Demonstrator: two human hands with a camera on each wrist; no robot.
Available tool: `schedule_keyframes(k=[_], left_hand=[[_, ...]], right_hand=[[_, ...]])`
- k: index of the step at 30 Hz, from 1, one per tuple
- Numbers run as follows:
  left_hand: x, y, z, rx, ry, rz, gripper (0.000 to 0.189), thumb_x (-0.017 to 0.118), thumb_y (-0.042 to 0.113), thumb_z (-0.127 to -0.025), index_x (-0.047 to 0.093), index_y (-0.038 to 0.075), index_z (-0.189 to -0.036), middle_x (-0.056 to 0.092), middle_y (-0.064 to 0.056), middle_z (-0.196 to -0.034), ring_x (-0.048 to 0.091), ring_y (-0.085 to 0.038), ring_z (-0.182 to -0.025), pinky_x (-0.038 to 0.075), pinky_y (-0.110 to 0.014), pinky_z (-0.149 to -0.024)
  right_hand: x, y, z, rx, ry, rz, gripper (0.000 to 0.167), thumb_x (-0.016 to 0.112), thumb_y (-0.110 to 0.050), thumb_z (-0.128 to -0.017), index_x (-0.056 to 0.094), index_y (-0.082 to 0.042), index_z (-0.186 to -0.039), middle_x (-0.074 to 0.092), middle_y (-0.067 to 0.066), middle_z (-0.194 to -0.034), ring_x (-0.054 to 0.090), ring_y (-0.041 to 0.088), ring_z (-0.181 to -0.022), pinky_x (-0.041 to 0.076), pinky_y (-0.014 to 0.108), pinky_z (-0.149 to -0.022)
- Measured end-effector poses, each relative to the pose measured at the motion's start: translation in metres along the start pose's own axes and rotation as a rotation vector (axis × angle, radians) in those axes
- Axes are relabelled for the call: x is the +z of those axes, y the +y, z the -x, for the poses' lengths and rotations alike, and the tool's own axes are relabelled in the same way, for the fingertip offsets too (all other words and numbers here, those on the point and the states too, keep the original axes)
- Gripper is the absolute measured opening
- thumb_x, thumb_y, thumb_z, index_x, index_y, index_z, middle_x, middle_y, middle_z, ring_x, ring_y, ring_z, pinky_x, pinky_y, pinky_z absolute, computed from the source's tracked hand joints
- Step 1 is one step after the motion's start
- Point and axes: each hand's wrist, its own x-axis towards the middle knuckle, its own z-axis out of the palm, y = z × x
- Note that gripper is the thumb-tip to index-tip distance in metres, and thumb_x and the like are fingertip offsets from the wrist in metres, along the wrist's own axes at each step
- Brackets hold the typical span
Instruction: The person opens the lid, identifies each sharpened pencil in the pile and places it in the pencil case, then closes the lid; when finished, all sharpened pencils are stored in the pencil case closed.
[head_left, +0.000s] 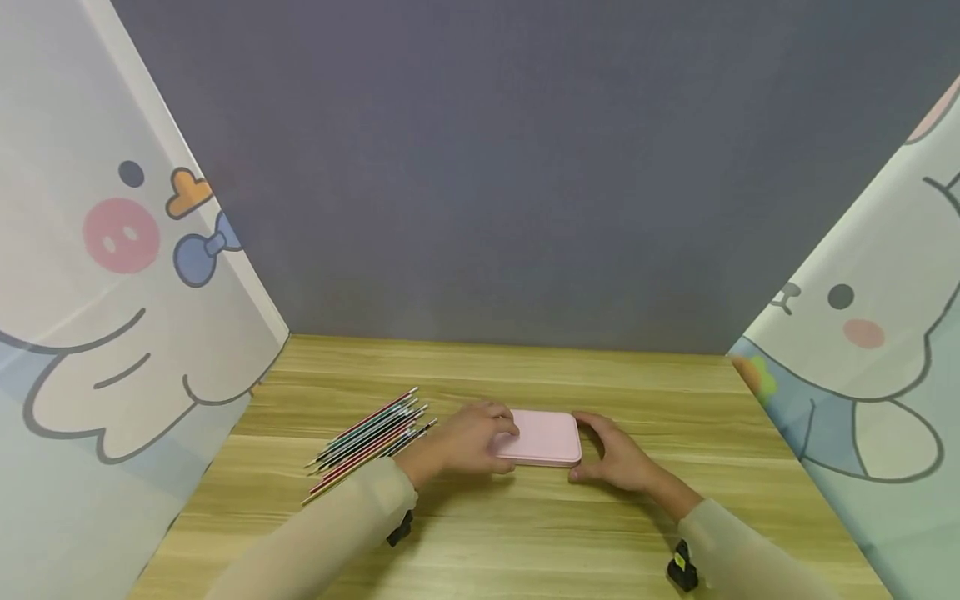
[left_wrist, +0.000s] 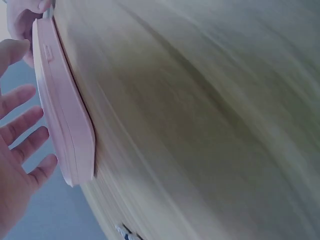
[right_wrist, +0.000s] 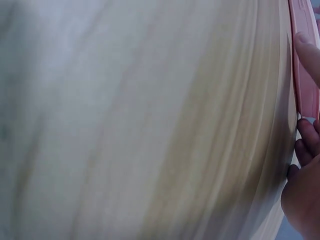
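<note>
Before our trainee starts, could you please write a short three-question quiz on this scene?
1. True or false: the pencils lie nearer the left hand than the right hand.
2. The pink case is: A) wide open; B) torn in half; C) closed.
3. Fill in the blank: the pink case rests on a table whose surface has a ____-grain pattern.

Key: 1. True. 2. C. 3. Wood.

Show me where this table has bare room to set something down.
Bare tabletop lies between the pink case and the grey panel, and between the sleeves. Crowded: from the pencils across the left grip and case to the right grip.
</note>
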Motion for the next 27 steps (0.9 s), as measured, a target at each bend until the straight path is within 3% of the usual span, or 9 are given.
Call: schedule_keyframes(k=[8, 16, 27], left_hand=[[0.001, 0.007, -0.007, -0.036, -0.029, -0.019, 0.046, 0.075, 0.053, -0.085, 0.072, 0.028, -0.124, 0.060, 0.009, -0.132, 0.051, -0.016, -0.123, 0.046, -0.049, -0.099], [0.001, 0.011, -0.010, -0.069, -0.026, -0.018, 0.046, 0.074, 0.050, -0.087, 0.070, 0.028, -0.127, 0.060, 0.007, -0.135, 0.052, -0.019, -0.128, 0.045, -0.055, -0.106], [-0.003, 0.022, -0.018, -0.022, 0.031, -0.123, 0.035, 0.076, 0.038, -0.086, 0.074, 0.025, -0.119, 0.068, 0.008, -0.121, 0.061, -0.017, -0.109, 0.053, -0.034, -0.092]], right_hand=[[0.006, -0.005, -0.003, -0.003, 0.054, 0.044, 0.102, 0.092, -0.048, -0.072, 0.045, -0.004, -0.151, 0.050, 0.018, -0.150, 0.046, 0.042, -0.139, 0.036, 0.063, -0.112], [0.002, -0.006, -0.004, 0.015, 0.057, -0.023, 0.095, 0.091, -0.044, -0.075, 0.048, -0.003, -0.149, 0.052, 0.019, -0.150, 0.049, 0.042, -0.137, 0.039, 0.059, -0.113], [0.000, -0.006, -0.006, 0.018, 0.059, -0.040, 0.090, 0.089, -0.047, -0.077, 0.053, -0.005, -0.147, 0.059, 0.015, -0.143, 0.056, 0.036, -0.132, 0.044, 0.054, -0.110]])
